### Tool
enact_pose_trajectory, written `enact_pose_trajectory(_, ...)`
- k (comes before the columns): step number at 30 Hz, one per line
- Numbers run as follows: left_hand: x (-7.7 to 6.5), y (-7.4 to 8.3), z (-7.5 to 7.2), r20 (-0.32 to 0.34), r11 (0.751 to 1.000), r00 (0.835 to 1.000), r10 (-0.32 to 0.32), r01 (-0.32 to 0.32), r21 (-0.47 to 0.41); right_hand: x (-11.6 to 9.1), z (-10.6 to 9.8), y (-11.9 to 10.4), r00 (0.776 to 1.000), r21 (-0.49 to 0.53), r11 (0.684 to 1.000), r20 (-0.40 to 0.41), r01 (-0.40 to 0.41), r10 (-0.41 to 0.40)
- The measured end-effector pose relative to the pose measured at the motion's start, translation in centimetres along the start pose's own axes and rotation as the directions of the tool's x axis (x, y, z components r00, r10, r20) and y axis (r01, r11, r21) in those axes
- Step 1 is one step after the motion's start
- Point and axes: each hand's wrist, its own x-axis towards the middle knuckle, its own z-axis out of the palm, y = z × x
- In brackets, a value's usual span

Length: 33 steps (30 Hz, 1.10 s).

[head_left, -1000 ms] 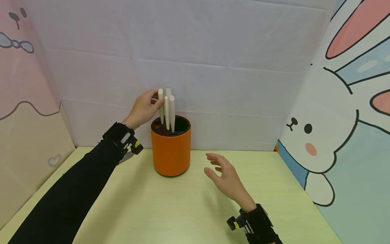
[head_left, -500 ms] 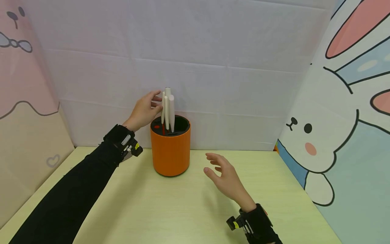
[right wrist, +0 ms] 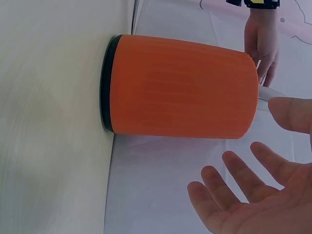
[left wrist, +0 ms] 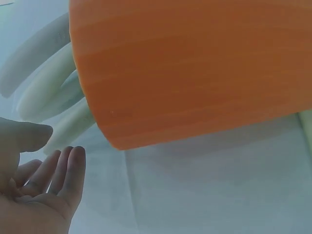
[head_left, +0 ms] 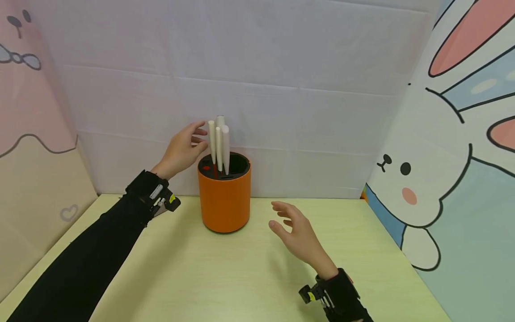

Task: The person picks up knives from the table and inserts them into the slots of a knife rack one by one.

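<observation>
An orange cylindrical holder (head_left: pixel 224 203) with a slotted black top stands upright at the back of the table. Several pale handles rise from it, probably knife handles; below the leftmost handle (head_left: pixel 212 141) a thin red part shows. My left hand (head_left: pixel 179 150) is just left of that handle, its fingers loosely bent and holding nothing. In the left wrist view the thumb (left wrist: pixel 36 136) lies close by the handles; whether it touches one I cannot tell. To the right of the holder, my right hand (head_left: pixel 299 235) hovers above the table with fingers relaxed and spread.
A flat grey thing (head_left: pixel 160 210) lies on the table, mostly hidden behind the left wrist. The pale yellow table (head_left: pixel 225 273) meets a white cloth wall (head_left: pixel 301 134) at the back. A rabbit-printed panel (head_left: pixel 422 188) stands at the right.
My left hand has let go of the leftmost handle and drawn away to the left. That handle leaned right toward the others, and now tilts left again. The right hand stays put.
</observation>
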Motion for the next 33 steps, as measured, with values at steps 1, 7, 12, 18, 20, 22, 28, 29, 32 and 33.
enact_pose_trajectory(1, -0.3, -0.1, -0.2, -0.003, 1.0, 1.0, 0.009, -0.009, 0.008, 0.0, 0.0, -0.1, 1.0, 0.0, 1.0, -0.001, 0.001, -0.001)
enact_pose_trajectory(7, -3.6, -0.3, -1.8, -0.031, 0.997, 0.998, 0.051, -0.049, 0.052, 0.2, -0.2, -0.5, 1.0, -0.006, 1.0, 0.005, 0.023, -0.023)
enact_pose_trajectory(12, -6.9, 0.1, -2.5, -0.047, 0.992, 0.993, 0.104, -0.101, 0.08, 0.2, -0.6, -0.3, 0.999, -0.036, 0.999, 0.011, 0.031, -0.03)
enact_pose_trajectory(18, -10.3, 0.3, -2.4, -0.038, 0.974, 0.98, 0.194, -0.187, 0.131, -0.5, -1.0, 0.2, 0.999, -0.07, 0.997, 0.002, 0.037, -0.037)
enact_pose_trajectory(20, -11.5, 0.1, -2.3, -0.039, 0.967, 0.975, 0.221, -0.214, 0.137, -0.7, -1.1, 0.4, 0.999, -0.078, 0.996, 0.0, 0.039, -0.039)
enact_pose_trajectory(22, -12.8, -0.2, -2.1, -0.047, 0.962, 0.97, 0.238, -0.229, 0.147, -0.9, -1.2, 0.6, 0.999, -0.087, 0.996, 0.002, 0.037, -0.037)
enact_pose_trajectory(28, -16.6, -1.4, -0.9, -0.033, 0.942, 0.966, 0.255, -0.24, 0.233, -1.6, -1.2, 1.0, 0.998, -0.095, 0.994, 0.03, 0.059, -0.057)
enact_pose_trajectory(29, -17.2, -1.6, -0.7, -0.026, 0.938, 0.967, 0.253, -0.239, 0.251, -1.7, -1.2, 1.0, 0.997, -0.093, 0.993, 0.033, 0.065, -0.063)
enact_pose_trajectory(32, -18.7, -2.4, 0.1, -0.003, 0.926, 0.968, 0.252, -0.24, 0.293, -2.0, -1.2, 1.2, 0.996, -0.097, 0.992, 0.035, 0.084, -0.081)
enact_pose_trajectory(33, -19.1, -2.7, 0.4, 0.003, 0.921, 0.967, 0.256, -0.245, 0.303, -2.1, -1.1, 1.3, 0.996, -0.102, 0.991, 0.035, 0.088, -0.085)
